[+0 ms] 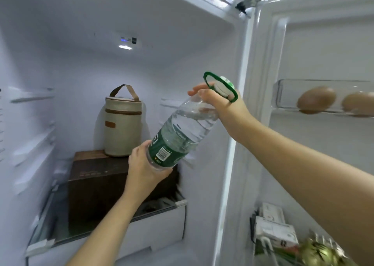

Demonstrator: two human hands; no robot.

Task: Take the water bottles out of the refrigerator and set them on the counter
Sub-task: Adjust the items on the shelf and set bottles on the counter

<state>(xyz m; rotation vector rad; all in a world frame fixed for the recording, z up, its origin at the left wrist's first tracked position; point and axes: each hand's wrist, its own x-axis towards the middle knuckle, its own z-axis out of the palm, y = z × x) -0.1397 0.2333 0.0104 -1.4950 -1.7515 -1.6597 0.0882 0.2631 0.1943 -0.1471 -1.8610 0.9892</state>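
Closest to the lens: right forearm (303,174), bare, stretched from the lower right corner up to the right hand (220,104). Fingers curled round the neck of the water bottle (182,130), just under the white cap (220,87) and green carry ring (234,96). Left hand (145,164) wrapped round the bottle's base from below. Hands apart, one at each end. Bottle tilted, cap up and right, base down and left, held in the air inside the open refrigerator (182,43), clear of the glass shelf (178,203). Behind it, on the shelf, a dark brown box (97,180) with an upright beige insulated bag (122,124) on top. On the door, a clear bin (283,91) with two brown eggs (315,100).
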